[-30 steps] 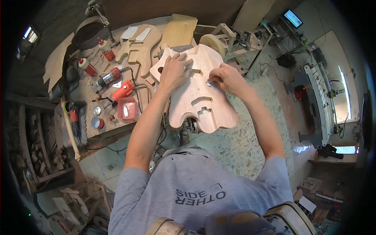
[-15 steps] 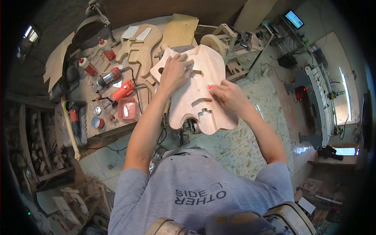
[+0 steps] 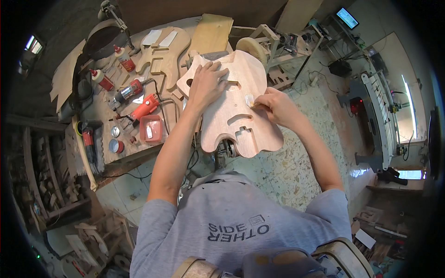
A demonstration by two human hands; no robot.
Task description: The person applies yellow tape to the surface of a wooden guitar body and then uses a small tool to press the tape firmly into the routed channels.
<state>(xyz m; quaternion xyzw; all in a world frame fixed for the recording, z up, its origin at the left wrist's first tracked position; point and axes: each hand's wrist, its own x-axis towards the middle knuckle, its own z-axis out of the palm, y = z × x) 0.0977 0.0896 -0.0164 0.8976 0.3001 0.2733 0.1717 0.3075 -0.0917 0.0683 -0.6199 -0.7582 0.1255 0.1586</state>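
Note:
A pale wooden electric-guitar body (image 3: 241,69) with routed pockets lies flat in front of me, a metal vise (image 3: 229,147) partly showing under its near edge. My left hand (image 3: 208,83) rests on its upper left, fingers stretched out over the wood. At the right part of the body, the thumb and fingers of my right hand (image 3: 274,105) are pinched together. Beside those fingertips a small whitish, shiny patch (image 3: 249,100) shows on the wood. Whatever the pinch holds is too small or hidden to name.
On the bench to the left lie a second guitar body (image 3: 172,55), red-and-white glue bottles (image 3: 103,79), an orange power tool (image 3: 145,107), a heat gun (image 3: 126,93), a red plastic tub (image 3: 151,129) and cables. A machine frame (image 3: 378,123) stands at the far right.
My right hand has shifted slightly right, its wrist turned. The pink-red bit at its fingertips no longer shows, and the whitish patch is more exposed. My left hand stays put.

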